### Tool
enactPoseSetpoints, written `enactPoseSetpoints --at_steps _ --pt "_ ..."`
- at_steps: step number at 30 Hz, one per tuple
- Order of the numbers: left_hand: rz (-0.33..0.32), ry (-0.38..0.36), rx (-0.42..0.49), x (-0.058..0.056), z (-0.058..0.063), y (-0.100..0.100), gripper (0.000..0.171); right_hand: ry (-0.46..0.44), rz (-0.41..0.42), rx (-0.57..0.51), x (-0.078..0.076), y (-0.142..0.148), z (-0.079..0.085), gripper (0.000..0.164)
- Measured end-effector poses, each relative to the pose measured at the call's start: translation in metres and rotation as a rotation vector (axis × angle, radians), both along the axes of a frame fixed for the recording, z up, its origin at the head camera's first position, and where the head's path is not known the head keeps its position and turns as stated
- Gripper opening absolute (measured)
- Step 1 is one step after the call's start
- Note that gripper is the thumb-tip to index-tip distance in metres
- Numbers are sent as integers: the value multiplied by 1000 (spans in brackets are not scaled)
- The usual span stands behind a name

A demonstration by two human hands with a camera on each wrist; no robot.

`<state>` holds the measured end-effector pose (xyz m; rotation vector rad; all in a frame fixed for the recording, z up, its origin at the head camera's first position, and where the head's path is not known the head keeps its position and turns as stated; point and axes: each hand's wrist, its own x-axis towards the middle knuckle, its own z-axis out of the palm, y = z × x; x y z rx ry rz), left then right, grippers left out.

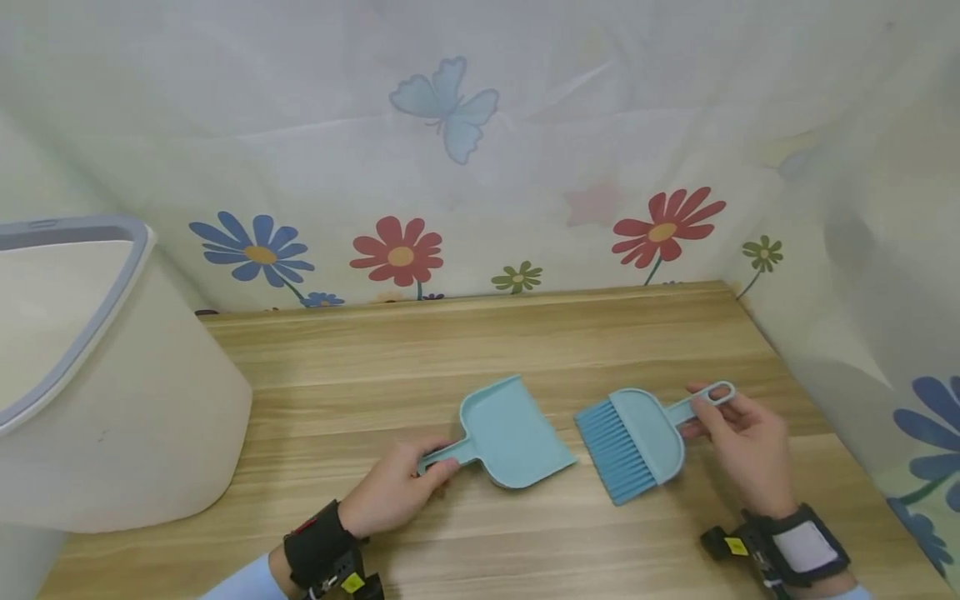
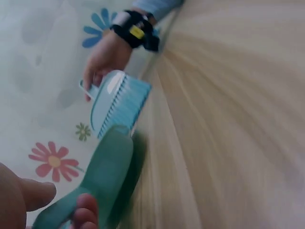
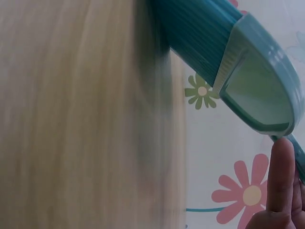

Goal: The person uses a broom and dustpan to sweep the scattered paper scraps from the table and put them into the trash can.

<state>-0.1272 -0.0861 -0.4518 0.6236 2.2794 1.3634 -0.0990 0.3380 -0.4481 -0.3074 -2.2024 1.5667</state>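
A light blue dustpan point(image 1: 516, 433) is held by its handle in my left hand point(image 1: 397, 486), its wide edge facing right. My right hand point(image 1: 746, 446) pinches the handle of a matching blue hand brush point(image 1: 651, 437), thumb on top. The brush's darker bristles point(image 1: 618, 454) point left toward the dustpan's edge, with a narrow gap between them in the head view. In the left wrist view, thumb and fingers close round the handle of the dustpan point(image 2: 107, 171). The right wrist view shows the hollow back of the brush point(image 3: 259, 86) raised above the tabletop.
To the left stands a large white bin point(image 1: 150, 400) with a grey-blue rim. The wooden table point(image 1: 480, 342) runs back to a white curtain point(image 1: 525, 192) printed with flowers and a butterfly. That curtain also closes off the right side.
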Motion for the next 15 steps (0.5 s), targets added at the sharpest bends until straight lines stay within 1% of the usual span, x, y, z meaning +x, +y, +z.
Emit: enactPoseSetpoints --at_steps 2,4,6,8,10,12,14,15 --pt "-44 -133 78 4 0 3 36 -9 -2 3 -1 -3 1 16" --pt "-72 -254 154 9 -1 6 41 8 -7 -3 -1 -5 4 18" --pt "-91 -359 222 14 -3 10 42 60 -12 28 0 -8 8 17" --pt "-111 -437 278 18 -6 15 40 138 -10 72 3 -11 13 14" --pt "-128 -500 323 23 -9 19 39 230 -4 155 8 -18 19 15" --pt "-141 -553 357 27 -13 24 38 348 1 282 13 -26 22 16" --pt "-156 -588 383 31 -16 28 37 481 12 422 17 -37 25 15" --pt "-164 -602 398 32 -17 30 38 551 11 504 19 -43 26 17"
